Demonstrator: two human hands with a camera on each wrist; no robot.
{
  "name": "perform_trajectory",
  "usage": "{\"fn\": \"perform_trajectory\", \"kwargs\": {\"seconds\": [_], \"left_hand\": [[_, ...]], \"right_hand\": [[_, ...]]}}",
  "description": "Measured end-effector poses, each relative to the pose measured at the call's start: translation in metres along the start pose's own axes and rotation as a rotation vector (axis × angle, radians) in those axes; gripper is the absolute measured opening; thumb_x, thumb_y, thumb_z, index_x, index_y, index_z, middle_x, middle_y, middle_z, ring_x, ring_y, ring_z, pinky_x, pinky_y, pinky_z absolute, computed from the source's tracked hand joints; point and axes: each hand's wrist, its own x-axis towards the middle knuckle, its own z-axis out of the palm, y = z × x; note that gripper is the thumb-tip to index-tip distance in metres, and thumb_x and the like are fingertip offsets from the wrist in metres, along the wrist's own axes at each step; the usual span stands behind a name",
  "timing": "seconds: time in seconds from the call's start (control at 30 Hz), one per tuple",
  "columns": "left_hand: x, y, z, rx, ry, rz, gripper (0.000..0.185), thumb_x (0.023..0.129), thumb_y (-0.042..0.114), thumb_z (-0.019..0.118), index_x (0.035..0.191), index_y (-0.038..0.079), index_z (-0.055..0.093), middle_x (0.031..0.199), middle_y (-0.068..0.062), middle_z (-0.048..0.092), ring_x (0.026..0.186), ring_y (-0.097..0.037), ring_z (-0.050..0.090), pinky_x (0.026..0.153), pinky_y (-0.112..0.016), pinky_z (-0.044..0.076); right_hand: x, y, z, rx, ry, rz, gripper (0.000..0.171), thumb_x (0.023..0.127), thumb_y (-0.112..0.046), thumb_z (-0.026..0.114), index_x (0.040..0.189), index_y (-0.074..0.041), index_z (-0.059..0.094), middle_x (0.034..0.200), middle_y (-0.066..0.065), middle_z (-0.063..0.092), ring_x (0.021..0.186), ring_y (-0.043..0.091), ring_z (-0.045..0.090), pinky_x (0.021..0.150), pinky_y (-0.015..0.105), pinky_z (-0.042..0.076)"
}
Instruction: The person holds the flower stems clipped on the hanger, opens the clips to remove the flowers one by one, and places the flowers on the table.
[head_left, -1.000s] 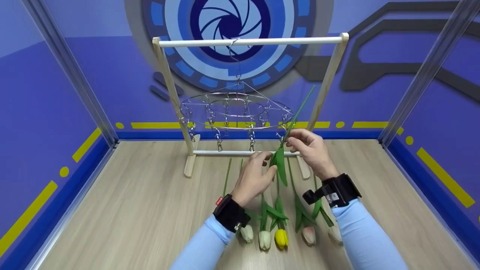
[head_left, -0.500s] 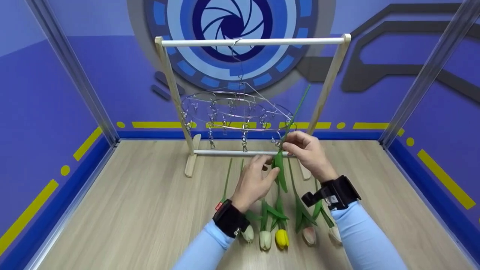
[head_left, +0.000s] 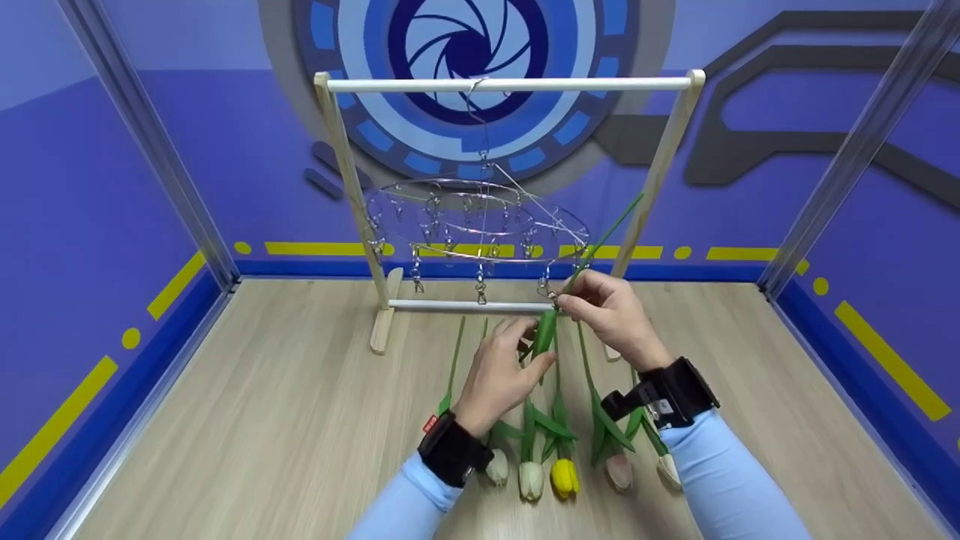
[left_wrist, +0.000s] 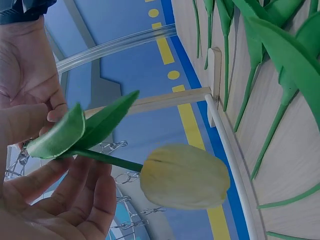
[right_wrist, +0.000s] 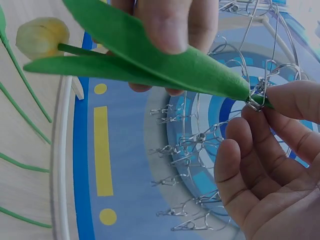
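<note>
An artificial tulip with a pale yellow bloom (left_wrist: pixel 185 176) and green leaves (right_wrist: pixel 165 70) hangs bloom down between both hands. My left hand (head_left: pixel 501 367) holds it by the leaves and stem, its thumb across a leaf in the right wrist view. My right hand (head_left: pixel 611 311) pinches the stem just above the leaves, beside a wire clip (right_wrist: pixel 255 102). That clip lies around the stem at the leaf base; its grip is partly hidden by fingers. The clip belongs to a round metal clip hanger (head_left: pixel 450 251) with several dangling clips.
The hanger hooks onto the white top bar (head_left: pixel 577 84) of a wooden-sided rack (head_left: pixel 339 150). Several tulips, including a yellow one (head_left: pixel 564 478) and a pinkish one (head_left: pixel 620 472), lie on the wooden table (head_left: pixel 262 420) in front of the rack. Blue panels (head_left: pixel 112 187) enclose the table.
The hanger has turned, bringing its clips leftward. My right hand has shifted slightly left and down. The tulip's stem tip now leans further right and lower, and its leaves have turned.
</note>
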Motion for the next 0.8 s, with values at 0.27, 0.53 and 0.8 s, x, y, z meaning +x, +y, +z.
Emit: {"fn": "perform_trajectory", "kwargs": {"seconds": [0.27,0.53,0.8], "left_hand": [[-0.008,0.001,-0.004,-0.013,0.028,0.002,0.036,0.097,0.015,0.074,0.130,0.006,0.065,0.112,-0.008,0.068,0.099,-0.019,0.067,0.083,-0.038,0.057],[-0.017,0.004,-0.007,-0.004,0.119,-0.022,0.036,0.097,0.014,0.073,0.130,0.006,0.063,0.118,-0.009,0.068,0.101,-0.022,0.067,0.085,-0.039,0.057],[-0.022,-0.002,-0.006,0.016,0.224,0.020,0.029,0.093,0.011,0.077,0.115,0.007,0.059,0.110,-0.009,0.064,0.097,-0.022,0.066,0.084,-0.038,0.057]], "right_hand": [[-0.003,-0.007,0.007,0.004,-0.019,-0.047,0.008,0.097,-0.001,0.068,0.092,0.005,0.067,0.085,0.011,0.067,0.067,0.013,0.057,0.063,0.023,0.046],[-0.004,-0.014,0.016,-0.004,-0.043,-0.157,0.009,0.096,0.003,0.068,0.087,0.004,0.064,0.076,0.012,0.059,0.064,0.010,0.052,0.061,0.022,0.042],[-0.005,-0.020,0.026,0.027,-0.055,-0.175,0.011,0.094,0.004,0.070,0.085,0.004,0.064,0.074,0.013,0.062,0.062,0.010,0.054,0.058,0.022,0.044]]}}
